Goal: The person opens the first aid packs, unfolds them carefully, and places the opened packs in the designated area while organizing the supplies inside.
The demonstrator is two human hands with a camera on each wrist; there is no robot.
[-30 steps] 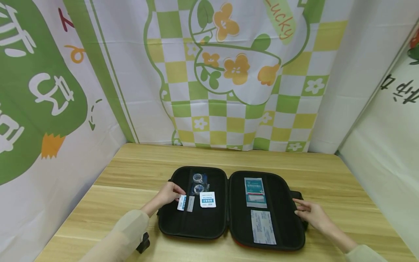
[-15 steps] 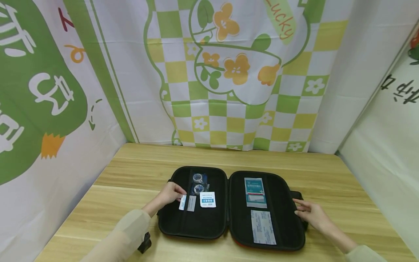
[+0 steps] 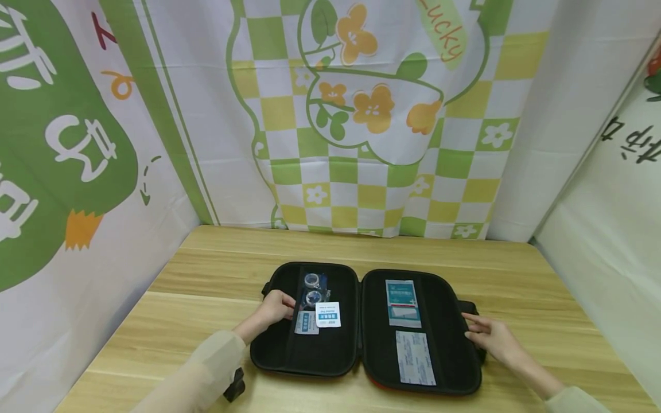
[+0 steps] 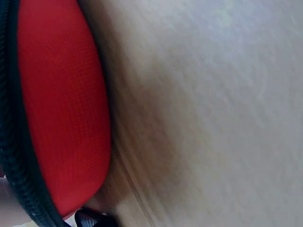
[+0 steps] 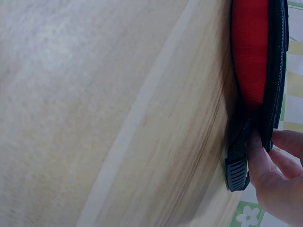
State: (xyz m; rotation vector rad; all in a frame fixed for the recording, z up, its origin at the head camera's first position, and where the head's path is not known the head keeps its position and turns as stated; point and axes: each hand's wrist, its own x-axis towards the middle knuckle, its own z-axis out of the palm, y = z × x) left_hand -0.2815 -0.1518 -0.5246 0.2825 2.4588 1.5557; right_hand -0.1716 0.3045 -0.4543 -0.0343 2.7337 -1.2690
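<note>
A zippered case (image 3: 325, 361), black inside and red outside, lies open flat on the table. My left hand (image 3: 273, 307) has its fingertips at the left edge of the dark band in the left half, pinching the end of a small white-and-blue pad packet (image 3: 304, 322). That packet shows right of the band, beside a square alcohol pad packet (image 3: 328, 315); its held end is hidden by the fingers. My right hand (image 5: 279, 170) grips the rim of the right half by the strap buckle (image 5: 236, 174), thumb and fingers on either side.
Two clear ring-shaped items (image 3: 312, 289) in blue wrap sit above the pad packets. The right half holds a teal packet (image 3: 403, 304) and a silver printed packet (image 3: 415, 358). Wooden table (image 3: 170, 321) surrounds the case; a patterned curtain (image 3: 330, 218) hangs behind it.
My left hand has moved slightly right. The small pad packet has slid from left of the band to its right side, over the grey packet. The right hand stays at the rim.
</note>
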